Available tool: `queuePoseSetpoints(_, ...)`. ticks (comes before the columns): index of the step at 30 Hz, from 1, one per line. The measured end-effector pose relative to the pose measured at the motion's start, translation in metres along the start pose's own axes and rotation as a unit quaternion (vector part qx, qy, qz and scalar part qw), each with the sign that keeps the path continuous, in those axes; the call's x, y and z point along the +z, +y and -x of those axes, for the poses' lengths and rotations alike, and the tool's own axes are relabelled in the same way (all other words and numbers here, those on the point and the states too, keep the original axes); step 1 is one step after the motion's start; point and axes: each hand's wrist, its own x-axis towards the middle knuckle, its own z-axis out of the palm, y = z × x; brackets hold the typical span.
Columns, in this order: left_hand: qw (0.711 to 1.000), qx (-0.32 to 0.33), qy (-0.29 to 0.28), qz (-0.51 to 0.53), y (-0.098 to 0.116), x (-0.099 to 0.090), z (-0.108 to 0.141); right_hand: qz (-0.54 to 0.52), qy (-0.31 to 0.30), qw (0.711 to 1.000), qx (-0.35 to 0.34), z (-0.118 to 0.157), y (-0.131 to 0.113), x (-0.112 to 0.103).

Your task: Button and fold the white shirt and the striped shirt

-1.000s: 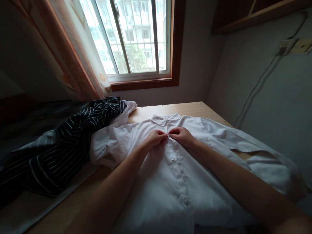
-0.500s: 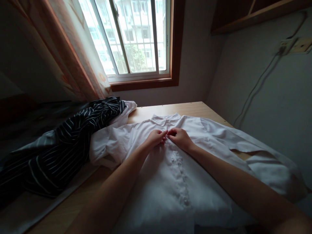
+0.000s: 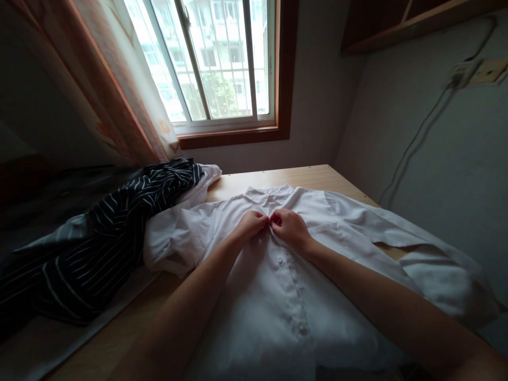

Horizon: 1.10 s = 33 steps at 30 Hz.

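A white button-up shirt (image 3: 254, 301) lies front side up, its collar (image 3: 270, 196) toward the window and its sleeves spread to both sides. My left hand (image 3: 252, 224) pinches the front placket a little below the collar. Right beside it, my right hand (image 3: 289, 226) is closed on the same placket, fingertips almost touching those of the left. Whatever button sits between the fingers is hidden. Farther down the placket several small buttons (image 3: 281, 261) show.
Under the shirt is a light wooden table (image 3: 309, 173). A black-and-white striped garment (image 3: 119, 222) lies heaped at the left over white cloth. A curtain (image 3: 130, 106) hangs beside the window (image 3: 222, 69). On the right wall a cable (image 3: 416, 132) runs down from a socket (image 3: 462, 74).
Both hands stay at the same spot on the placket. The right fingers have curled in more, and the fingertips have shifted slightly. The view has moved a little.
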Motion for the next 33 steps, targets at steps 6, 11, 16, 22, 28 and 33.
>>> queuePoseSetpoints(6,1.0,0.011,0.006,-0.011,0.0,0.001,0.0,-0.04,-0.004,0.999,0.018,-0.001,0.003,-0.002)
queuePoseSetpoints(11,1.0,0.023,0.014,0.01,-0.002,0.002,-0.001,-0.1,-0.038,0.994,0.011,-0.006,0.014,-0.001)
queuePoseSetpoints(16,1.0,0.012,-0.005,0.021,-0.002,0.002,-0.001,-0.012,-0.058,0.998,-0.006,-0.01,0.017,0.005)
queuePoseSetpoints(22,1.0,0.017,-0.016,0.018,-0.001,0.0,0.001,0.108,-0.076,0.989,-0.067,-0.012,0.016,0.011)
queuePoseSetpoints(28,0.999,0.012,-0.048,0.008,0.003,-0.004,0.005,0.072,-0.065,0.993,-0.066,-0.012,0.019,0.009)
queuePoseSetpoints(33,0.998,0.038,-0.041,0.005,0.003,-0.003,0.006,0.026,-0.058,0.998,-0.028,-0.013,0.019,0.009)
